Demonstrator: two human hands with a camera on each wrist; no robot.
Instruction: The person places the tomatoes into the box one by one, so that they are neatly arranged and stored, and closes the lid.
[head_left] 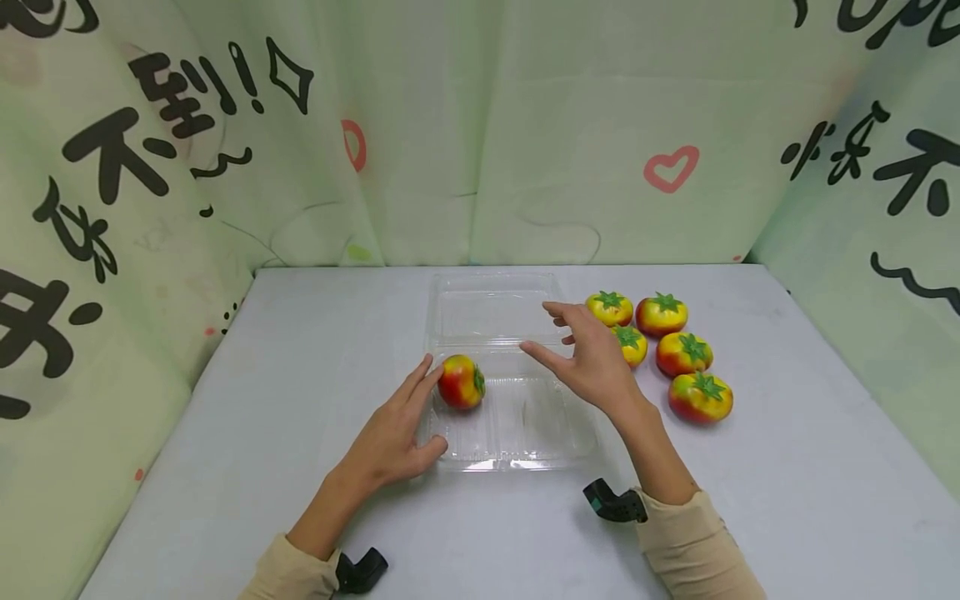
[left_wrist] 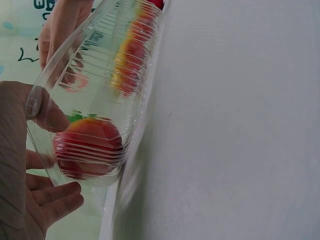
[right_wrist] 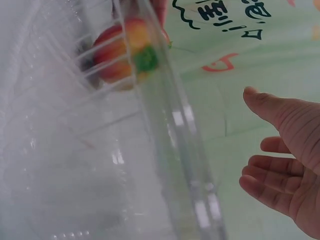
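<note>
A red-and-yellow fruit with a green leafy top, like a persimmon (head_left: pixel 461 383), lies on its side in the left part of a clear plastic clamshell box (head_left: pixel 534 425). The box's lid (head_left: pixel 491 308) is folded back, away from the person. My left hand (head_left: pixel 397 429) is at the box's left side, fingers spread, index fingertip right at the fruit. In the left wrist view its thumb (left_wrist: pixel 52 115) overlaps the box's rim. My right hand (head_left: pixel 592 358) hovers over the right side of the box, thumb and fingers apart, nothing between them.
Several more such fruits (head_left: pixel 683 353) stand in a cluster on the white table, right of the box; the right hand partly covers one. A printed curtain (head_left: pixel 562 167) borders the table at the back and sides. Both wrists carry black cameras (head_left: pixel 615 502).
</note>
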